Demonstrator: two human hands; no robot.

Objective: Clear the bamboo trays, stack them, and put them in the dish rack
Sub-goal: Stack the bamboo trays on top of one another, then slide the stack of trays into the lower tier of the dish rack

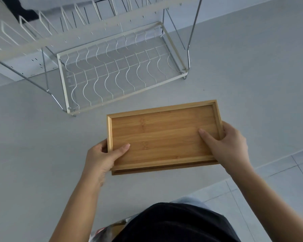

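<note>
Pale grey countertop (33,137) filled most of the head view, with tiled floor (278,189) beyond its right edge. From my remote station I noted a two-tier dish rack (112,70) standing at the far side of the counter; its lower wire basket held nothing, and what showed of the upper tier's dividers held nothing either.

I found the bamboo trays (163,135) already cleared: the top tray's inner face was bare. A second, darker edge showed just under its near side, so I judged at least two trays stacked, one on the other. How many lay beneath I could not tell.

The stack sat just in front of the rack's near rim, apart from it. Whether it rested on the counter or was raised off it I could not establish.

The left hand (101,158) gripped the stack's left short end, thumb curled over the rim onto the inner face, the other fingers mostly hidden beneath. The right hand (226,142) gripped the right end likewise, thumb laid on the tray floor, fingers wrapped round the outer edge.

My assessment: clearing and stacking were done. Placing the stack in the rack remained outstanding.
</note>
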